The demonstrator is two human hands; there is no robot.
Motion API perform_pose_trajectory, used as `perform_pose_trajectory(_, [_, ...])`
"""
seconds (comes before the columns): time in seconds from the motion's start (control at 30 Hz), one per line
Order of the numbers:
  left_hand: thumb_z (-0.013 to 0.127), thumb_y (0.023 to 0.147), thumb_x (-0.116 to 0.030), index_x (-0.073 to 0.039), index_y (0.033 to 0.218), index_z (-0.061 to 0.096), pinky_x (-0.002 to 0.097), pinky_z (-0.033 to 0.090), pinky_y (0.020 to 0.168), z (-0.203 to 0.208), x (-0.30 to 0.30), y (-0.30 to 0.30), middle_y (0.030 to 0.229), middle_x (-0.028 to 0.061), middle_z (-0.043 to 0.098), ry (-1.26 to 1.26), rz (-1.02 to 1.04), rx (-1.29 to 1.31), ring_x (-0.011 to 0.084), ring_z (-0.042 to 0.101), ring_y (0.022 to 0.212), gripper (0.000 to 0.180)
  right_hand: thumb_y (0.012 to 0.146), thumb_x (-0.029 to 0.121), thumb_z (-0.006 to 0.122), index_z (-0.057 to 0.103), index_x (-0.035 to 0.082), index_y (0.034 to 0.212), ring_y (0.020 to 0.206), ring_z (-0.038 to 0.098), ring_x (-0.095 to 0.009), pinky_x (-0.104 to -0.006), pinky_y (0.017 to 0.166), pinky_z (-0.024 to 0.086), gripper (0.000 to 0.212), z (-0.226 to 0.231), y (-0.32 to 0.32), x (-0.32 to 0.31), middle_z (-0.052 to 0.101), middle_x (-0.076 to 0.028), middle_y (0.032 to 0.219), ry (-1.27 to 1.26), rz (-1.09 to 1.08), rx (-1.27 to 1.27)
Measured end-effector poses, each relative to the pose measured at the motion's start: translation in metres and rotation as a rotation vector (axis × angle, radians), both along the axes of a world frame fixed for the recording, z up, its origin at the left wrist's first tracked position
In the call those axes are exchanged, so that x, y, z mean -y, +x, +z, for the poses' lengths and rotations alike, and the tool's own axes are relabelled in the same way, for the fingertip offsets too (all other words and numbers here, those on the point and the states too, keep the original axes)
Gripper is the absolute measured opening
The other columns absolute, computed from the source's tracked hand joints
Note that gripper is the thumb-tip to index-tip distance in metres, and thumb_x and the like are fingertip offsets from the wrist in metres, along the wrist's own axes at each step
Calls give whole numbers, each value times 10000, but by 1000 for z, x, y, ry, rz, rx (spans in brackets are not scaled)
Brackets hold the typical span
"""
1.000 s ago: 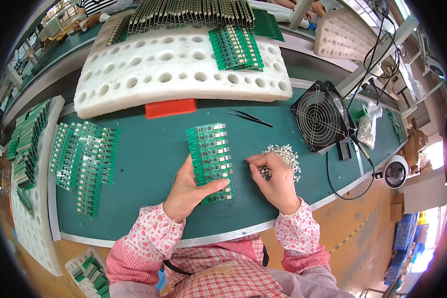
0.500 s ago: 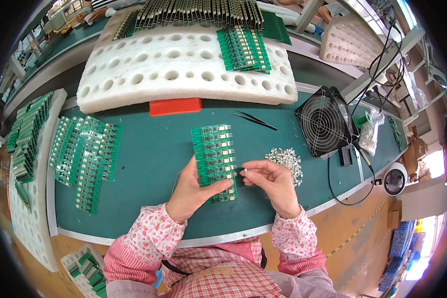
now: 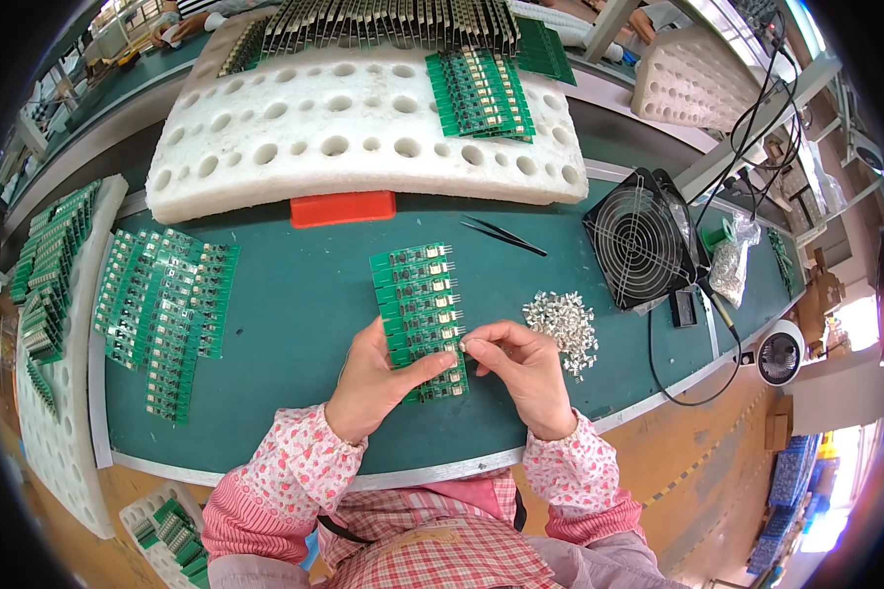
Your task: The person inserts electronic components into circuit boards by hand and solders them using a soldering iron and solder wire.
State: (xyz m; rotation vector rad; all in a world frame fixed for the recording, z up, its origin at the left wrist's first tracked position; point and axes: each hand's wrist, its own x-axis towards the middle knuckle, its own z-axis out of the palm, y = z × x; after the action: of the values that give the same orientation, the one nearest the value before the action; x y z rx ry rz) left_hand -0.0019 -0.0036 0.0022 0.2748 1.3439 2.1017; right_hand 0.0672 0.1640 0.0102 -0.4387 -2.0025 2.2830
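Observation:
A green circuit board panel (image 3: 417,294), with rows of small parts and pins along its right edge, is gripped by my left hand (image 3: 371,378), thumb lying across its lower face. My right hand (image 3: 523,368) is closed in a pinch at the panel's right edge, holding a tiny whitish component (image 3: 464,346) against the pins there. Its exact form is mostly hidden by the fingertips. Just right of that hand lies a loose pile of small silvery-white components (image 3: 562,329) on the green work surface (image 3: 295,393).
Black tweezers (image 3: 504,236) lie beyond the panel, near a black fan (image 3: 640,240) and a soldering iron (image 3: 719,309) with its cable. Several board panels (image 3: 172,314) lie at left. White foam blocks (image 3: 295,152) hold more boards, one with a red bin (image 3: 344,208) at its front edge.
My right hand has moved left, bringing the small component from beside the panel to its pin edge. The left hand and panel have shifted slightly left.

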Motion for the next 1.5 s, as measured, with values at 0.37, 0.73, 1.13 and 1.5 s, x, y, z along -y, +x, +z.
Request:
perform_pose_trajectory(0.37, [700,824,-19,-5,1117,545,263,524,791,-2,-1,2,1016,50,650,-13,21,-7,106,624,897,332,871,121,681,658,-10,946,678,554,-27,-171,596,469,152,-6,1,1,650,-9,816,70,-15,18])
perform_pose_trajectory(0.73, [700,822,-14,-8,1111,552,257,525,785,-3,-1,3,1011,45,653,-16,29,-23,102,627,886,325,885,142,671,625,-10,942,712,587,-44,-186,622,494,168,-6,2,1,654,-20,823,48,28,44])
perform_pose_trajectory(1.13, [699,821,-3,3,1116,545,265,535,789,-2,-2,6,1014,62,652,-24,48,-20,114,632,887,333,875,91,674,593,-26,914,705,592,-54,-197,638,500,147,-17,2,8,648,-36,812,38,-44,-66])
perform_pose_trajectory(1.5, [674,832,13,-15,1203,477,287,521,838,-3,-5,3,1109,57,597,12,-11,-7,126,595,986,421,842,79,697,629,-1,961,729,596,-79,-226,667,495,158,-7,-2,-9,658,-30,827,294,-274,-102])
